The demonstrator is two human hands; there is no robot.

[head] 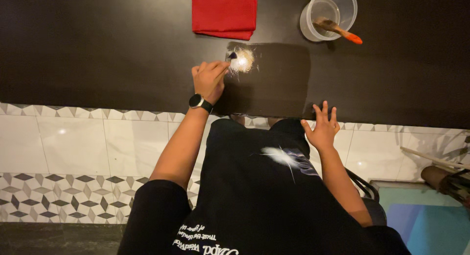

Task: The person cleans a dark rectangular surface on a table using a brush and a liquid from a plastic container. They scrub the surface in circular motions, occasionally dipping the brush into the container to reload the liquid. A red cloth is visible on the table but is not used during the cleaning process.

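Pinching a small dark brush point(232, 55) between thumb and fingers, the left hand point(209, 79) is holding its tip against a white smear point(243, 61). That smear is sitting at the top left corner of a dark rectangular sheet point(274, 88), which is lying flat on the black table point(98, 49). A black watch point(199, 102) is wrapping the wrist of that hand. The right hand point(322, 127) is holding nothing; its fingers are spreading wide and its fingertips are pressing on the near right edge of the sheet. Beyond the sheet, on its left side, a folded red cloth point(224, 16) is lying close to the sheet's top edge. Beyond the sheet on its right side, a clear plastic cup point(329, 15) is standing, and a wooden brush with an orange handle point(339, 30) is leaning inside it. Below the sheet, the person's black shirt point(264, 196) is filling the view.
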